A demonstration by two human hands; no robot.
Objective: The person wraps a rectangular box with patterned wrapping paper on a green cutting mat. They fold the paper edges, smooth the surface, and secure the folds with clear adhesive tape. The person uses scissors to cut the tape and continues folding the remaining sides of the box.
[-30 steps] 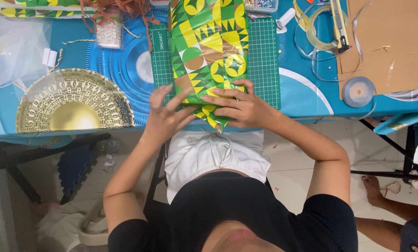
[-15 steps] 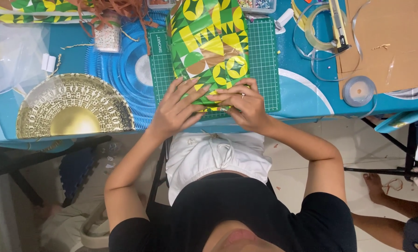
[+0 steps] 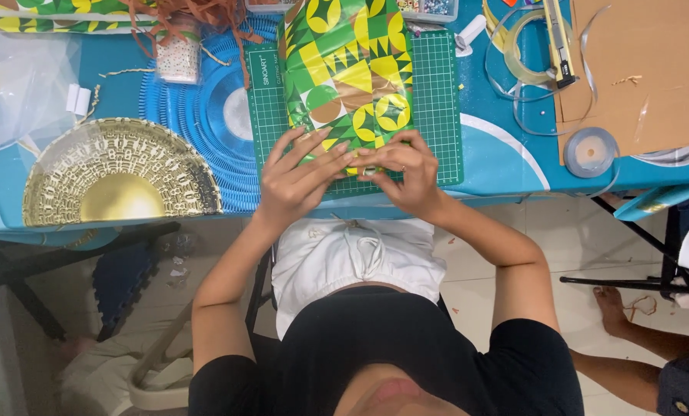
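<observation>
Pressing our left hand (image 3: 302,173) and right hand (image 3: 406,173), fingers spread flat, on the green-yellow wrapped parcel (image 3: 348,73) atop the green cutting mat (image 3: 437,100), desk (image 3: 506,166) centre.

The scene is brightly and evenly lit from above. Soft glare is seen on the clear plastic bag (image 3: 21,92) and gold foil plate (image 3: 121,181). Shadows are faint; focus is sharp throughout.

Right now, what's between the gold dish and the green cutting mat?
In the head view, a blue pleated paper disc fills the stretch between the gold dish and the green cutting mat, where both hands press a green-and-yellow wrapped package.
</observation>
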